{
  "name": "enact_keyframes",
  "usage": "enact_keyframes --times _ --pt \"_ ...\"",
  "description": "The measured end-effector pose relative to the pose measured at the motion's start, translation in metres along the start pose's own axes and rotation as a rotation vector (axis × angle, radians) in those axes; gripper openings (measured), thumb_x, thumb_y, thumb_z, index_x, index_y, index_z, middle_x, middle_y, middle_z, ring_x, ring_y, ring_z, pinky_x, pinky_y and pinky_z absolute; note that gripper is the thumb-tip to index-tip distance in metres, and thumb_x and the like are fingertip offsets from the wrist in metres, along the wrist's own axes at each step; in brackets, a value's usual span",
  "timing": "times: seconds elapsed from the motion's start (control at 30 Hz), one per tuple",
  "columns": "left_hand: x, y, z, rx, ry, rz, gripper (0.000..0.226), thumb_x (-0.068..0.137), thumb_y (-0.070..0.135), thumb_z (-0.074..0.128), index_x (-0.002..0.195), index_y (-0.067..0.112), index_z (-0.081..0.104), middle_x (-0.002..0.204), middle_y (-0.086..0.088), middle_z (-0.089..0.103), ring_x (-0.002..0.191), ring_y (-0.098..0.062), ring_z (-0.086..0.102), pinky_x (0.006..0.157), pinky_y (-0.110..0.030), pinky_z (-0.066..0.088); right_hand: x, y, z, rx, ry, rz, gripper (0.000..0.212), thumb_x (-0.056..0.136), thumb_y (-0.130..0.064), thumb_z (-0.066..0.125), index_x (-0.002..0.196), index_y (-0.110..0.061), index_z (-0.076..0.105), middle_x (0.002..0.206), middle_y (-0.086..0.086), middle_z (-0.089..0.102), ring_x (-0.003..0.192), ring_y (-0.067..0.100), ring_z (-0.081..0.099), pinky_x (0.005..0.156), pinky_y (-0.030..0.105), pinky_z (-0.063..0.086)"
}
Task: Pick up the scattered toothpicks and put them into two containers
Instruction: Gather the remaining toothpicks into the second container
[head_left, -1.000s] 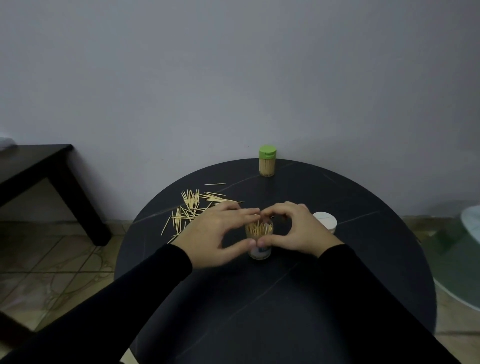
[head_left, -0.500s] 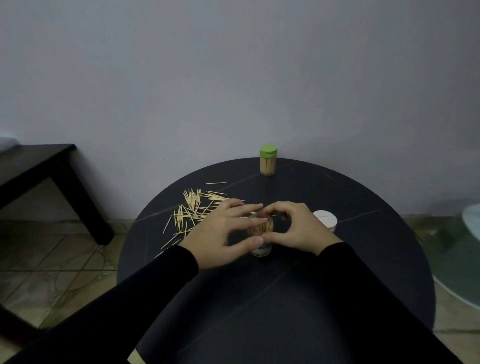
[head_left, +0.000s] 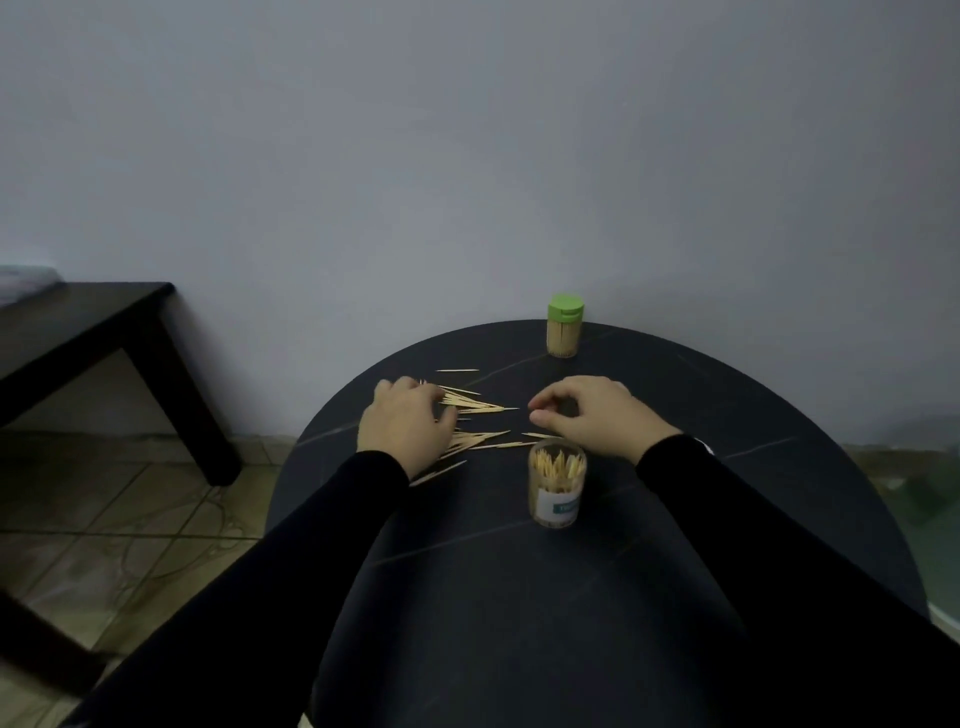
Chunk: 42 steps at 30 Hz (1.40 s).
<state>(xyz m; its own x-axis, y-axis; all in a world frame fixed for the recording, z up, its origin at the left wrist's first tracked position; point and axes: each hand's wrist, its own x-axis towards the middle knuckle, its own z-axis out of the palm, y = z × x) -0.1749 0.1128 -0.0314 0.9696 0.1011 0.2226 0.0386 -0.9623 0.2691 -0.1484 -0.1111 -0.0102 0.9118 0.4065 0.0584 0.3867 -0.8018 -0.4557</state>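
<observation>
Scattered toothpicks (head_left: 475, 408) lie on the left part of the round black table (head_left: 519, 597). My left hand (head_left: 402, 426) lies palm down on this pile, with its fingers curled over the toothpicks and its thumb against them. An open clear container (head_left: 557, 483), upright and full of toothpicks, stands in front of my right hand (head_left: 597, 415). That hand hovers just behind the container with loosely curled fingers and holds nothing. A second container with a green lid (head_left: 564, 332) stands shut at the table's far edge.
A dark low table (head_left: 104, 322) stands to the left over the tiled floor (head_left: 104, 519). A grey wall rises right behind the round table. A greenish glass surface (head_left: 935, 519) shows at the right edge.
Both hands have let go of the open container. My left hand moved left onto the toothpick pile, and my right hand drew back behind the container. The view shifted.
</observation>
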Motion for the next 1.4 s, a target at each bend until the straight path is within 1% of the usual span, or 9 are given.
enact_keyframes --times 0.17,0.3,0.4,0.53,0.8,0.9,1.07,1.23,1.4 --pt "0.020 -0.013 0.003 0.106 -0.077 -0.278 0.055 0.096 0.051 0.039 0.126 0.007 0.052 0.127 -0.014 0.049 0.121 -0.030 0.042 0.094 -0.041 0.044 0.059 -0.015 0.004 -0.156 -0.104 -0.014 0.031 0.094 -0.043 0.055 0.121 -0.031 0.062 0.112 -0.010 0.064 0.108 0.011 0.055 0.105 0.038 0.031" --pt "0.038 -0.032 0.011 0.136 -0.113 -0.347 0.061 0.094 0.057 0.036 0.118 0.006 0.059 0.124 -0.015 0.051 0.118 -0.030 0.044 0.091 -0.041 0.045 0.101 -0.024 0.016 -0.307 -0.135 -0.059 0.036 0.096 -0.040 0.052 0.129 -0.026 0.058 0.120 -0.004 0.061 0.113 0.017 0.055 0.104 0.040 0.035" --pt "0.046 -0.044 0.015 0.155 -0.156 -0.320 0.063 0.093 0.062 0.036 0.113 0.008 0.062 0.121 -0.013 0.052 0.116 -0.029 0.044 0.092 -0.040 0.044 0.126 -0.029 0.028 -0.405 -0.142 -0.076 0.043 0.098 -0.040 0.047 0.138 -0.024 0.050 0.133 0.001 0.053 0.123 0.023 0.049 0.106 0.044 0.032" --pt "0.051 -0.047 0.018 0.098 -0.151 -0.257 0.063 0.092 0.063 0.037 0.118 0.011 0.062 0.123 -0.010 0.050 0.118 -0.026 0.044 0.096 -0.039 0.045 0.150 -0.028 0.041 -0.486 -0.202 -0.080 0.049 0.101 -0.044 0.038 0.145 -0.025 0.041 0.145 0.004 0.041 0.132 0.027 0.039 0.109 0.047 0.028" --pt "0.064 -0.045 0.025 -0.093 -0.111 -0.125 0.038 0.089 0.055 0.050 0.110 0.031 0.071 0.111 0.001 0.061 0.100 -0.019 0.057 0.085 -0.038 0.052 0.156 -0.025 0.048 -0.350 -0.211 -0.219 0.065 0.084 -0.070 0.046 0.136 -0.031 0.053 0.131 -0.004 0.049 0.122 0.019 0.042 0.102 0.040 0.030" --pt "0.063 -0.042 0.024 -0.117 -0.103 -0.114 0.029 0.090 0.047 0.055 0.104 0.030 0.073 0.095 0.008 0.070 0.087 -0.012 0.063 0.080 -0.034 0.056 0.145 -0.023 0.043 -0.375 -0.230 -0.301 0.056 0.085 -0.064 0.052 0.131 -0.033 0.058 0.125 -0.008 0.053 0.116 0.015 0.044 0.101 0.039 0.030" --pt "0.055 -0.031 0.016 -0.096 -0.121 -0.081 0.023 0.090 0.045 0.058 0.100 0.030 0.073 0.091 0.011 0.071 0.085 -0.008 0.063 0.080 -0.030 0.055 0.126 -0.012 0.038 -0.320 -0.145 -0.324 0.031 0.092 -0.047 0.056 0.117 -0.033 0.068 0.118 -0.011 0.061 0.107 0.010 0.045 0.098 0.035 0.030" --pt "0.044 -0.021 0.013 -0.115 -0.169 -0.030 0.019 0.088 0.041 0.060 0.097 0.031 0.074 0.092 0.013 0.070 0.084 -0.006 0.062 0.078 -0.026 0.053 0.103 -0.002 0.032 -0.288 -0.119 -0.315 0.026 0.090 -0.046 0.059 0.110 -0.034 0.071 0.111 -0.016 0.065 0.098 0.003 0.043 0.101 0.035 0.031" --pt "0.032 -0.014 0.006 -0.138 -0.244 0.027 0.018 0.088 0.039 0.061 0.096 0.031 0.075 0.095 0.013 0.070 0.087 -0.005 0.061 0.078 -0.024 0.051 0.082 0.005 0.023 -0.275 -0.191 -0.271 0.024 0.089 -0.047 0.060 0.109 -0.037 0.070 0.113 -0.018 0.064 0.107 0.007 0.050 0.105 0.038 0.030"
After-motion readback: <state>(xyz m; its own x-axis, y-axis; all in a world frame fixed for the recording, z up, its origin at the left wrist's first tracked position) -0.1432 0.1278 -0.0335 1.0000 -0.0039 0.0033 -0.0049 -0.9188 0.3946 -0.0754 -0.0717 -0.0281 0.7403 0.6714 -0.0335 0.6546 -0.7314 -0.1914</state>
